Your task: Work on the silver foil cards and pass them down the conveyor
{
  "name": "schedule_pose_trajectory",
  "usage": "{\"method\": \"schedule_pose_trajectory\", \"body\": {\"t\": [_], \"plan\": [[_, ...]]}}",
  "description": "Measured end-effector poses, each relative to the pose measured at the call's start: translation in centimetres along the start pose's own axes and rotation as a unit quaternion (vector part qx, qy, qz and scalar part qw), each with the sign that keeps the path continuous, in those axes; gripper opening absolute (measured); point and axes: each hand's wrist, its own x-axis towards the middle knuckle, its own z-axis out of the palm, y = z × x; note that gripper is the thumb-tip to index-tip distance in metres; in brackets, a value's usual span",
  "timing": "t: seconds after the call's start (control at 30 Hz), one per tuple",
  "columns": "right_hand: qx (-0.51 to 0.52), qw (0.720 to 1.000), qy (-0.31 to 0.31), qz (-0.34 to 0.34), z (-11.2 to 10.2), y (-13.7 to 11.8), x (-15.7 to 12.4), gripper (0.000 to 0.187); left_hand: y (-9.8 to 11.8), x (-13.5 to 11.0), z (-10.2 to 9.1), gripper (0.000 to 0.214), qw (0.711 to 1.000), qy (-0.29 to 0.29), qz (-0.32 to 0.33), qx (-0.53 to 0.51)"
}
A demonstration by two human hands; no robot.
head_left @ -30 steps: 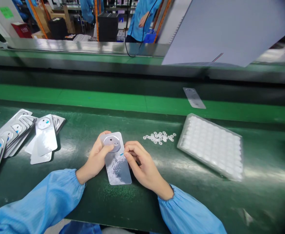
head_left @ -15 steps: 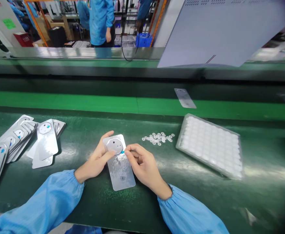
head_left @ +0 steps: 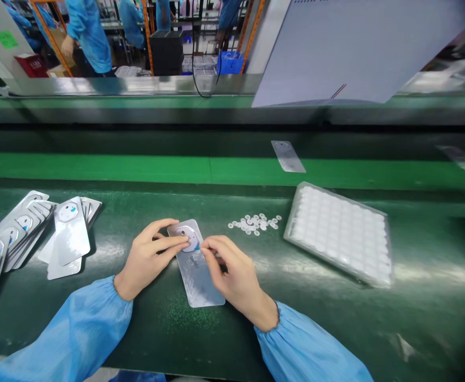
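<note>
A silvery rectangular plate [head_left: 200, 284] with rounded corners is in front of me, with a round, holed, lighter part [head_left: 188, 235] near its far end. The fingers of my left hand [head_left: 148, 254] are drawn together over the plate's upper left, fingertips against the round part and partly covering it. At that part's right edge shows a small blue tab [head_left: 196, 247]. My right hand [head_left: 232, 273] is closed in a pinch beside it, thumb and forefinger touching at the tab. Several small clear-white rings [head_left: 254, 224] lie loose beyond my right hand.
Similar plates with blue marks lie in overlapping piles [head_left: 21, 228] and a smaller stack [head_left: 71, 233] at the left. A clear tray [head_left: 339, 233] of white round pieces sits right. Another plate [head_left: 288, 156] lies on the green strip behind. Co-workers in blue stand beyond the bench.
My left hand has shifted from gripping the plate's left edge, thumb on top, to fingers laid over the round part. My right hand stays pinched at the blue tab. A co-worker behind moved left.
</note>
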Motion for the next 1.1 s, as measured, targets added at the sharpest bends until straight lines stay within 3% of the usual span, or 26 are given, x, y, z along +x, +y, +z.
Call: {"method": "schedule_pose_trajectory", "body": {"t": [0.13,0.37,0.53,0.7,0.9,1.1], "plan": [[-0.012,1.000,-0.007,-0.015,-0.1,-0.3,0.0,0.015,0.3,0.2,0.0,0.010,0.998,0.000,0.030,0.056],[-0.007,1.000,0.003,0.010,0.5,-0.3,-0.2,0.014,0.6,0.6,0.6,0.011,0.981,-0.081,0.029,0.172],[0.001,0.999,0.011,0.033,0.7,-0.2,-0.1,0.014,0.7,0.6,0.4,0.013,0.990,-0.072,0.012,0.124],[-0.009,1.000,0.022,0.013,0.5,-0.3,0.0,0.014,0.7,0.6,-0.1,0.004,0.996,-0.045,0.006,0.073],[-0.050,0.998,-0.006,-0.037,0.3,-0.8,0.0,0.016,0.6,0.3,0.0,0.001,0.997,-0.027,0.006,0.075],[-0.069,0.997,-0.002,-0.045,0.3,-1.4,-0.2,0.018,1.2,0.6,0.6,0.009,0.990,-0.047,0.020,0.128]]}}
